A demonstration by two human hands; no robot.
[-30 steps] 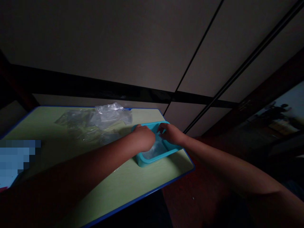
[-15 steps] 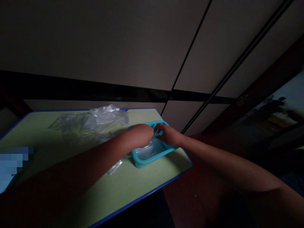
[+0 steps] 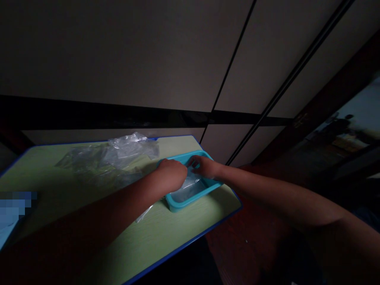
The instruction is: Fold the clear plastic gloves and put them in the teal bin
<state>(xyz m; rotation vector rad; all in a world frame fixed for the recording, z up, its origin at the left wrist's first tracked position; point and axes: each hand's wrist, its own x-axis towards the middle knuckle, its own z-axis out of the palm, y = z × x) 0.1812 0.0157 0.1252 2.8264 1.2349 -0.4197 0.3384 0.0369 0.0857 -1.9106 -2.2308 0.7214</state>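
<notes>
A turquoise rectangular basket [image 3: 178, 205] stands near the right end of a pale green table [image 3: 178, 225]. Over its left side is my left hand [image 3: 173, 173], its fingers curled down and hidden behind the back of the hand. My right hand [image 3: 204, 166] reaches in from the right with bent fingers at a clear plastic piece [image 3: 190, 180] inside the basket. That piece stretches between the two hands. Crumpled clear plastic bags [image 3: 127, 152] lie to the left of the basket, partly behind my left forearm.
Blue edging [image 3: 184, 245] runs round the table. Behind it rise large cabinet doors [image 3: 118, 59] with a dark band. A pixelated blue patch [image 3: 13, 213] is at the far left. Dark red floor [image 3: 240, 245] shows at the lower right.
My left hand has shifted slightly left, away from my right hand, and more of the clear plastic shows between them. The view has moved a little.
</notes>
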